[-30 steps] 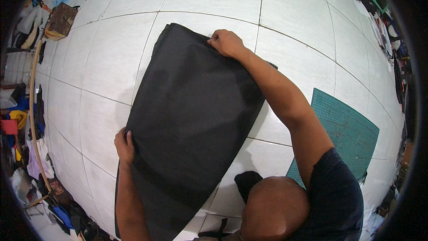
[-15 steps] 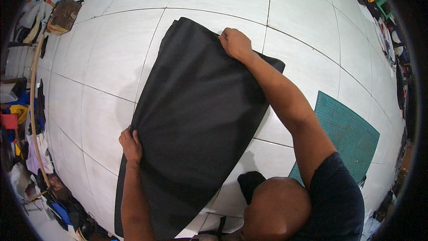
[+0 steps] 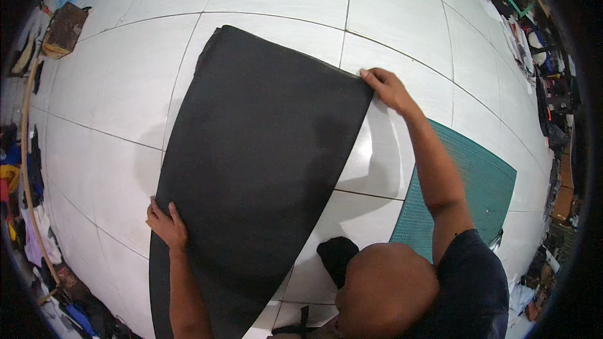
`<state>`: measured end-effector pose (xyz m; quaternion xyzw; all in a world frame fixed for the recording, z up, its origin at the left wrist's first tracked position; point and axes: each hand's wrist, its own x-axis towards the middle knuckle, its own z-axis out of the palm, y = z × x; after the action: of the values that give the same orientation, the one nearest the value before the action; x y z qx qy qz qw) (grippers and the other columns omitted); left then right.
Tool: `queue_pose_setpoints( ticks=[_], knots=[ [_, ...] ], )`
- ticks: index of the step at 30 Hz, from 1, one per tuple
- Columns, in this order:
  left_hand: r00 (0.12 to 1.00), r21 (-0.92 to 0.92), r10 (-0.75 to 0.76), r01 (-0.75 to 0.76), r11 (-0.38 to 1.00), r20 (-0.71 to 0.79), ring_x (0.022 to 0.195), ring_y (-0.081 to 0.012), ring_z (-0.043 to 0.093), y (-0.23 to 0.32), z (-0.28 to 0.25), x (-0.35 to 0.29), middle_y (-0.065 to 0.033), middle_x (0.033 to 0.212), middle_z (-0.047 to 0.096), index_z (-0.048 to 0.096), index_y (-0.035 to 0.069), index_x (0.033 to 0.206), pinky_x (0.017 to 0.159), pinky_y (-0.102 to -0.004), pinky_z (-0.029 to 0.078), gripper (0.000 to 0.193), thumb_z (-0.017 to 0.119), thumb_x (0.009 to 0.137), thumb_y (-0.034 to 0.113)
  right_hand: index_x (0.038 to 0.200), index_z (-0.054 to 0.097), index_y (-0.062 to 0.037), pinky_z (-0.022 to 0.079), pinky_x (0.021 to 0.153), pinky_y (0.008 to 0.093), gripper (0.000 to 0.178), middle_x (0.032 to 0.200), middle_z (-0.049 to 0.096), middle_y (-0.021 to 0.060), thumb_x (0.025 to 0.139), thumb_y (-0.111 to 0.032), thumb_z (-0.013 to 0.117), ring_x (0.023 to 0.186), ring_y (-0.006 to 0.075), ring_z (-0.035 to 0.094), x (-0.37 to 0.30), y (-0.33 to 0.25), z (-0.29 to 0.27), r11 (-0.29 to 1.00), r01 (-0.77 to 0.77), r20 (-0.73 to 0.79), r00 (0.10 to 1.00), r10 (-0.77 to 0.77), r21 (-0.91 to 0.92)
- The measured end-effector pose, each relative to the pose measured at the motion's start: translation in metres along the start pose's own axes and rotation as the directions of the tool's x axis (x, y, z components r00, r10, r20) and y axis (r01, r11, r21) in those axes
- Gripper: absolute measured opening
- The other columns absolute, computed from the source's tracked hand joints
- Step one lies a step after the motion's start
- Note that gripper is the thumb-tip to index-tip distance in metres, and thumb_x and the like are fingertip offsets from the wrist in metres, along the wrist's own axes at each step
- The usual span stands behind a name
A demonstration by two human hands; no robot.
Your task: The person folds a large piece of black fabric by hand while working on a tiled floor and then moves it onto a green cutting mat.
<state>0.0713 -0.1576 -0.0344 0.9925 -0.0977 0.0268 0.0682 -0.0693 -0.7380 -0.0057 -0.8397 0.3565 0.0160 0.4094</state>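
Observation:
A long folded piece of black fabric lies almost flat on the tiled floor, its far edge slanting down to the right. At its far right corner my right hand pinches the fabric between thumb and fingers. My left hand rests across the left edge, lower down, with thumb and fingers spread apart. The thumb lies on the cloth and the other fingers reach past the edge. Layers show along the far left corner. The near end of the fabric runs out of view at the bottom.
Right of the fabric lies a green cutting mat, partly behind my right arm. A brown box-like block stands far left, above a long wooden stick. Mixed clutter lines both sides of the white tiled floor.
My right hand has moved right along the far edge to the corner. The fabric's creases have smoothed out. My left hand's fingers have spread. The view has shifted slightly.

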Motion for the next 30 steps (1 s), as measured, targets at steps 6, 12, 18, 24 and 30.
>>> queue_pose_setpoints(
  ticks=[6,12,18,24,30],
  knots=[
    [0.998,0.119,-0.026,0.019,0.993,0.055,0.133,-0.0407,0.02,-0.008,0.013,0.002,-0.0255,0.142,0.025,0.026,0.005,0.141,0.107,-0.056,0.013,0.062,0.041,0.094,0.042,0.094,0.065,0.0056,0.045,0.081,0.0399,0.069,0.085,0.061,0.0206,0.078,-0.061,0.057,0.093,0.034,0.058,-0.013,-0.005,0.001,0.98,0.001,0.038,0.999,0.007,-0.199],
    [0.989,-0.013,-0.031,0.034,0.999,0.148,0.135,-0.0396,0.016,-0.01,0.005,0.006,-0.0252,0.144,0.02,0.025,0.004,0.141,0.108,-0.0556,0.011,0.064,0.043,0.093,0.042,0.095,0.061,0.0045,0.047,0.061,0.0362,0.063,0.087,0.059,0.0161,0.069,-0.052,0.072,0.079,0.0249,0.058,-0.026,-0.009,-0.016,0.987,-0.132,0.116,0.983,0.142,-0.09],
    [0.996,-0.217,0.068,-0.054,0.975,0.059,0.131,-0.0384,0.025,-0.005,-0.053,-0.008,-0.0242,0.138,0.028,0.032,0.0,0.136,0.108,-0.0446,0.022,0.059,0.055,0.09,0.029,0.103,0.054,0.0049,0.05,0.061,0.0328,0.046,0.09,0.058,0.0171,0.076,-0.029,0.072,0.078,0.0235,0.058,-0.024,-0.018,-0.009,0.972,-0.227,0.273,0.94,0.203,0.058],
    [0.845,-0.299,-0.102,0.295,0.907,0.525,0.08,-0.0217,0.058,-0.114,-0.158,-0.168,-0.0122,0.091,0.06,0.057,-0.002,0.104,0.073,-0.0345,0.046,0.035,0.059,0.087,0.028,0.116,0.044,0.004,0.048,0.076,0.0344,0.048,0.103,0.058,0.0168,0.081,-0.017,0.068,0.09,0.023,0.057,-0.026,0.012,0.051,0.894,-0.013,-0.004,1.0,0.016,0.447],
    [-0.149,0.347,-0.719,0.928,0.135,0.679,0.084,-0.0242,0.06,-0.23,-0.181,-0.43,-0.0165,0.088,0.06,0.057,-0.007,0.103,0.071,-0.0344,0.051,0.072,0.052,0.083,0.062,0.131,0.037,-0.0058,0.045,0.09,0.0342,0.055,0.121,0.048,0.019,0.085,-0.021,0.063,0.11,0.025,0.051,0.018,0.02,0.036,0.808,0.096,-0.086,0.995,-0.056,0.581]
  ],
)
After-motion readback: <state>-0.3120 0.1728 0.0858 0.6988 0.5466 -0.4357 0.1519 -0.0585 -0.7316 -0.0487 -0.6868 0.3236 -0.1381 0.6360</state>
